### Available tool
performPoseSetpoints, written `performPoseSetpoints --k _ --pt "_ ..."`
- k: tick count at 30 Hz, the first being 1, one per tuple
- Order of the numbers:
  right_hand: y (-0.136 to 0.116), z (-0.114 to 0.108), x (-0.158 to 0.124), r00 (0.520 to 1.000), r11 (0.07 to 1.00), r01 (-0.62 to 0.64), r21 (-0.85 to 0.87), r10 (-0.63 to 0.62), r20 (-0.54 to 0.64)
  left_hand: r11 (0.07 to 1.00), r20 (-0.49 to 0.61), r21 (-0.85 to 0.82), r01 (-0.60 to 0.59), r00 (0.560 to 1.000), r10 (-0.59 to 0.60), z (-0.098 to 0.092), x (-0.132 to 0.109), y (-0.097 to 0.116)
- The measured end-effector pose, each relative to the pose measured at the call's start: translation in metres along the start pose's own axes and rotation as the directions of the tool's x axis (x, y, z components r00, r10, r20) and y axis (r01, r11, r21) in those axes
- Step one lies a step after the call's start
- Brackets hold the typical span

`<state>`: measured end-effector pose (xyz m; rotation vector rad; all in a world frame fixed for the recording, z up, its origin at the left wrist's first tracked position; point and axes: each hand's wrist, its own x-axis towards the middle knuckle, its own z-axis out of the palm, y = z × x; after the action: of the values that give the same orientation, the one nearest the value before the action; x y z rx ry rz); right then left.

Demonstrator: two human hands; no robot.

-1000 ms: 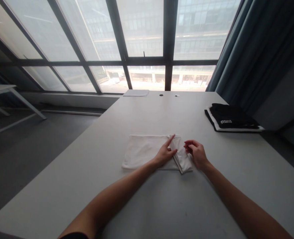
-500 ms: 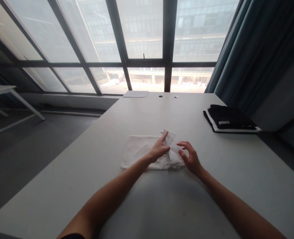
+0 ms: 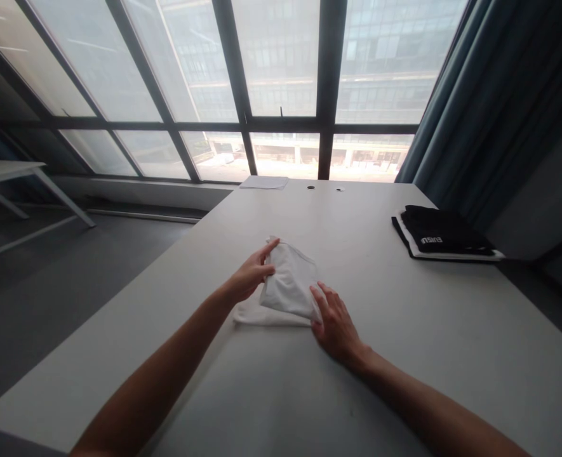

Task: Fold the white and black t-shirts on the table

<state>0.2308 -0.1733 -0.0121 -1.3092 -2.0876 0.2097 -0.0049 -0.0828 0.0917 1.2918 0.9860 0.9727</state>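
A folded piece of white cloth [image 3: 290, 282], perhaps a garment, lies on the white table in front of me. Its upper layer is lifted and tilted over the layer below, which shows along the near side. My left hand [image 3: 252, 273] pinches the left edge of this upper layer between thumb and fingers. At the near right corner, my right hand [image 3: 336, 322] rests against the cloth, fingers stretched out and apart on the fold, with the thumb by the near edge.
A stack of folded dark and white clothes [image 3: 445, 235] with white lettering lies at the right edge of the table [image 3: 204, 374]. Papers [image 3: 264, 183] and two small round holes are at the far end. Beyond stand windows, a blue curtain [image 3: 433, 127] and another table [image 3: 9, 170] at left.
My left hand has moved left, carrying the right part of the white cloth over the rest. My right hand has moved left and down onto the cloth. The view has shifted slightly.
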Motion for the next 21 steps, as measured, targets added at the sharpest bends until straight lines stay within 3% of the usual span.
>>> performPoseSetpoints --k 5,9,13,17,21 --pt "-0.01 0.005 0.004 0.996 0.997 -0.003 -0.08 0.01 0.089 0.984 -0.091 0.179 0.023 0.996 -0.007 -0.048 -0.014 -0.047" --pt "-0.01 0.007 0.007 0.991 0.993 0.048 -0.104 -0.035 0.128 0.976 -0.066 0.206 0.072 0.996 -0.059 -0.066 -0.022 -0.075" --pt "-0.008 0.002 0.008 0.979 0.979 0.153 -0.132 -0.132 0.156 0.967 -0.046 0.254 0.011 0.999 0.001 -0.071 -0.02 -0.074" --pt "-0.009 -0.006 0.011 0.966 0.958 0.224 -0.181 -0.193 0.17 0.987 0.002 0.162 0.009 1.0 -0.01 -0.073 -0.019 -0.065" --pt "-0.015 0.001 0.011 0.996 0.995 -0.013 -0.1 0.021 0.082 0.992 -0.028 0.126 0.033 0.999 -0.03 -0.072 -0.021 -0.066"
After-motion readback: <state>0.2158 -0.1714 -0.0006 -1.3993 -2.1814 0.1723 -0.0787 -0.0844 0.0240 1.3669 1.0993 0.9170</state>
